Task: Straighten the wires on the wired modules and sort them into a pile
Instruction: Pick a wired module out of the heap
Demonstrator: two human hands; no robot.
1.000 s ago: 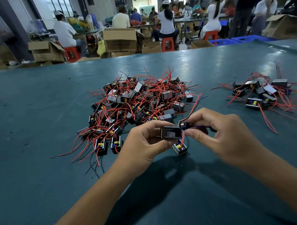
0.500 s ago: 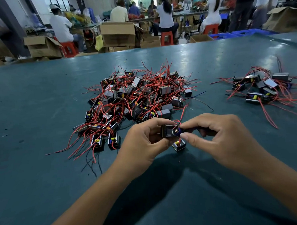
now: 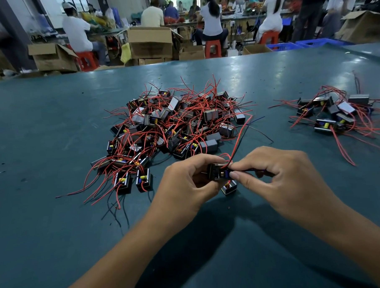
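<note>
- A large tangled pile of modules, small black boxes with red and black wires, lies on the green table left of centre, beyond the hands.
- Two modules stand side by side at the pile's near edge, their open tops showing yellow and blue parts, their wires trailing toward the person.
- The left hand is curled around the held module, thumb and fingers gripping its black body just above the table.
- Another single module sits on the table directly beneath the held one, partly hidden by the hands.
- The right hand pinches the wires where they leave the held module, thumb and forefinger closed on them; a red and a black wire rise from the pinch and arc away toward the large pile.
- A smaller pile of modules lies to the right, well apart from the large one, its red wires fanning outward.
- Beyond the table's far edge stand cardboard boxes, with seated people on red stools.
</note>
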